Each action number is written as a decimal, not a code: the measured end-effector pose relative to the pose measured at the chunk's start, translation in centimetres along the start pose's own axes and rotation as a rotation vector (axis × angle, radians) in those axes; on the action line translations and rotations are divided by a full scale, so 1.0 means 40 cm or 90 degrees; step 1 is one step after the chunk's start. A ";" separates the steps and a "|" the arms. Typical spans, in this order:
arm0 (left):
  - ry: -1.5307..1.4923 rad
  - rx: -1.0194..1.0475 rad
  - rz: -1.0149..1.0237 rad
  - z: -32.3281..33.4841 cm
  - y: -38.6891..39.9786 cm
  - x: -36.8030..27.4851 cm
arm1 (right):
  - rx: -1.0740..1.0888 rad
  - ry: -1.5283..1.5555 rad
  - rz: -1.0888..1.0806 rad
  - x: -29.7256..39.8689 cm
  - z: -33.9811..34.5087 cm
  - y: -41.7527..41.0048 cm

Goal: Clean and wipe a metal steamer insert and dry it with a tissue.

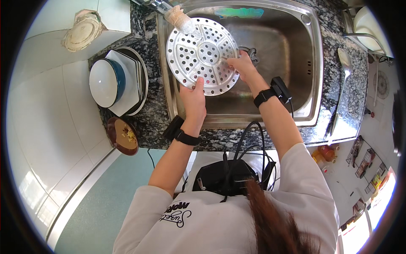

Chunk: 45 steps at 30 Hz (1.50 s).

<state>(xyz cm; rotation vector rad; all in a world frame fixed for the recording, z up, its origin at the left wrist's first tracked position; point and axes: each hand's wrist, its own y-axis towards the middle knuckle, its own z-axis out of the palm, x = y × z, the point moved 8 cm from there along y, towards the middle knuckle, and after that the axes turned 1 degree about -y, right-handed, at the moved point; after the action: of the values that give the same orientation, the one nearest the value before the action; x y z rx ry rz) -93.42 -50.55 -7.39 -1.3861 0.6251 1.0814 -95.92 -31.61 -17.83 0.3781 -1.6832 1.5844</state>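
Observation:
Both hands hold a round perforated metal steamer plate [208,53] over the left part of a stainless-steel sink [272,41]. My left hand [194,98] grips its near rim, thumb on top. My right hand [243,66] has the right rim, thumb on the upper face; the fingers beneath are partly hidden. Water runs from the faucet [161,6], whose spout has a tan wrapping [177,17], onto the plate's upper left. Behind my right hand, a dark drain fitting [252,55] shows in the sink bottom.
Left of the sink, a blue-and-white bowl [106,83] sits on stacked dishes [141,79]. A brown dish [128,148] with food scraps lies at the counter's near left. A long-handled metal spoon [344,63] rests on the right counter [352,104], below a dish rack [364,35]. Cables [261,127] hang at the front edge.

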 end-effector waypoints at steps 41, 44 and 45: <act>-0.035 0.205 -0.161 0.101 0.180 -0.044 | 0.083 -0.431 -0.441 0.467 0.196 -0.106; -0.052 0.218 -0.145 0.123 0.215 -0.062 | -0.060 -0.410 -0.761 0.645 0.190 -0.271; -0.054 0.248 -0.140 0.137 0.217 -0.071 | -0.092 -0.367 -0.878 0.704 0.203 -0.376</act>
<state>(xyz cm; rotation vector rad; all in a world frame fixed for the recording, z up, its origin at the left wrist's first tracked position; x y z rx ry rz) -103.51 -47.21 -8.13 -1.0381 0.5706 0.7887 -106.74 -33.83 13.22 1.5915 -1.2848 0.3112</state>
